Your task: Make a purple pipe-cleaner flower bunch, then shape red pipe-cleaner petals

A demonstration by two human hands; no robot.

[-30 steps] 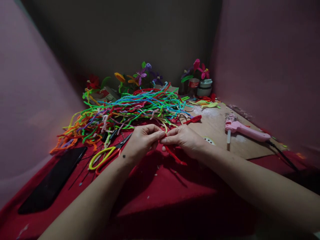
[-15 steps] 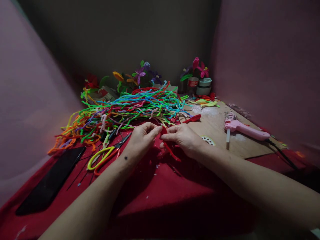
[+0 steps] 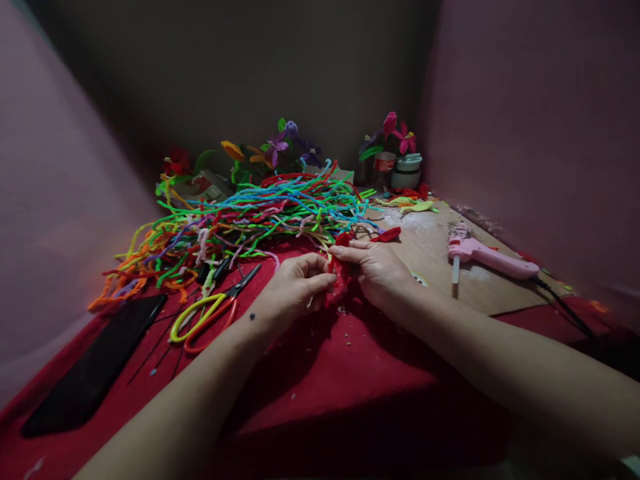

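Observation:
My left hand (image 3: pixel 296 288) and my right hand (image 3: pixel 377 268) meet at the middle of a red cloth (image 3: pixel 320 387). Both pinch a red pipe cleaner (image 3: pixel 341 273) that is bent into a small bunch between the fingertips. The fingers of both hands are closed round it. A big heap of pipe cleaners (image 3: pixel 250 217) in several colours lies just behind the hands.
Yellow-and-orange scissors (image 3: pixel 207 313) and a black phone (image 3: pixel 95 367) lie to the left. A pink glue gun (image 3: pixel 487 257) with a cord rests on a wooden board (image 3: pixel 440 253) at the right. Finished pipe-cleaner flowers (image 3: pixel 280 143) and small jars (image 3: pixel 405 170) stand by the back wall.
The long red piece that hung below my right hand is now folded up into a bunch between both hands. My left hand has dropped slightly and curled tighter.

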